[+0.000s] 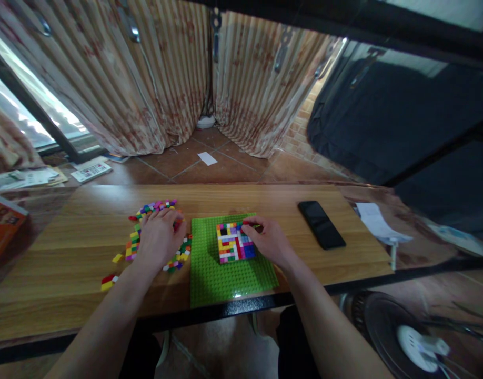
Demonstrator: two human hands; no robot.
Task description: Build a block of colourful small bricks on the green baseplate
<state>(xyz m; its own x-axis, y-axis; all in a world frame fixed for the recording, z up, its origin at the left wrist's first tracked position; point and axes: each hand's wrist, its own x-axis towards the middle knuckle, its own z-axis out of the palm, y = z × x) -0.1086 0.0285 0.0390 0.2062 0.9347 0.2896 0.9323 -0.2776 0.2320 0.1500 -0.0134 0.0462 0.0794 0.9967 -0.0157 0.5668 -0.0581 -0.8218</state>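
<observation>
My left hand [160, 237] reaches over a loose pile of small coloured toy bricks [134, 237], its fingers curled down among them. Thumb and forefinger bend toward each other, and what lies between the fingertips is hidden. On a green studded baseplate [213, 284] stands a squarish multicoloured brick build [235, 243], with a small black patch near its far left corner. My right hand [269, 238] is closed at the far right corner of this build, its fingertips touching a red brick [244, 225] there.
A black phone [321, 224] lies on the wooden table [289, 210] to the right. Several stray bricks [108, 282] sit near the left front. Beyond the table are curtains [253, 95] and a tiled floor with papers. A round dark fan-like object [391, 321] stands at lower right.
</observation>
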